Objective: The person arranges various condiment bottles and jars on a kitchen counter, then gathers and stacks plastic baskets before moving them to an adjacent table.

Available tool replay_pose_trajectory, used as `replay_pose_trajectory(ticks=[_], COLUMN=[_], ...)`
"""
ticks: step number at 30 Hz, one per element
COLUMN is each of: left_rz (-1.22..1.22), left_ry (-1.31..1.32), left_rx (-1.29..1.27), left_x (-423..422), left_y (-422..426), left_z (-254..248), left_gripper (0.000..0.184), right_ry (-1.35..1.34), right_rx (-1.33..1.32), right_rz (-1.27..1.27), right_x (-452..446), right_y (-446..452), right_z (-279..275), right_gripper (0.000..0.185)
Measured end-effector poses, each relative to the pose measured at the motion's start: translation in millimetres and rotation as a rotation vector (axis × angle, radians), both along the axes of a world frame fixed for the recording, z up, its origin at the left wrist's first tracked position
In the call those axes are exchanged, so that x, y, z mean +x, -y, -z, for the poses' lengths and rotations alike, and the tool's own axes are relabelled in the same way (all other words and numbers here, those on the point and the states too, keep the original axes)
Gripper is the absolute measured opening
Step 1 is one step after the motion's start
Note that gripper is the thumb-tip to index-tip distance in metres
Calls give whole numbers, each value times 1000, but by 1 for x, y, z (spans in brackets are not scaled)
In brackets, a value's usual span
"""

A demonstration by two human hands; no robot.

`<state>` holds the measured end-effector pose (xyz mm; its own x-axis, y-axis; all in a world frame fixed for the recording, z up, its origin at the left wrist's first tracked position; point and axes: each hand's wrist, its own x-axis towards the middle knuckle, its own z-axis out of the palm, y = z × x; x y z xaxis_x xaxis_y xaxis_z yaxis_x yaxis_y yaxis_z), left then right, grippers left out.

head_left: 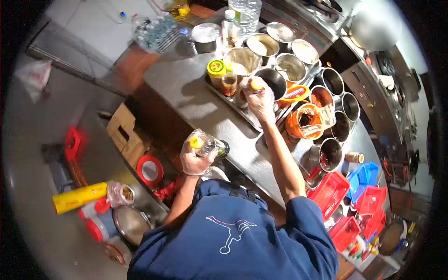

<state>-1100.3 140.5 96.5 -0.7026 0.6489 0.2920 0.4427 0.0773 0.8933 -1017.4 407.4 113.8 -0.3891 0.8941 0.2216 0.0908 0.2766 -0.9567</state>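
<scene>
Bottle (220, 148), gripped within left fingers (211, 155); second bottle (256, 83), apparently clasped in right fingers (252, 96)

the right arm (282, 156) stretches forward, the right grip (259, 100) curled inward; the left arm (183, 198) sits nearer the torso (233, 242), the left grip (195, 161) also closed, fingers bent.

On the table (179, 74), many pots (290, 67) stand close together beside a bucket (295, 127), baskets (329, 192) sit at the right, a jar (216, 69) is left of the right hand (258, 99), and a bottle (223, 149) is in the left hand (193, 158).
</scene>
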Motion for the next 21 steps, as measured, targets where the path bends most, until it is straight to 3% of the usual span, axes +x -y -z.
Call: replay_pose_trajectory(ticks=[1,6,9,12,15,16,18,21], left_rz=[88,209,327,452,566,610,643,672], left_ry=[19,-195,-240,-183,-27,51,1,-66], left_rx=[80,44,147,126,152,163,146,193], left_x=[-11,-57,-81,-97,-102,-102,-102,-101], left_y=[-11,-58,-81,-93,-104,-108,-115,-127], left_z=[0,-7,0,12,23,24,26,19], left_gripper=[68,66,70,70,73,75,74,72], right_ry=[-33,29,85,28,39,50,88,280], right_rx=[-4,30,16,-94,-3,-102,11,38], right_rz=[15,129,199,243,233,229,270,179], right_x=[-8,-38,-49,-54,-63,-63,-64,-54], right_y=[3,-18,-28,-35,-37,-36,-43,-40], right_z=[-15,27,42,57,47,45,64,33], right_gripper=[11,19,23,26,27,24,27,50])
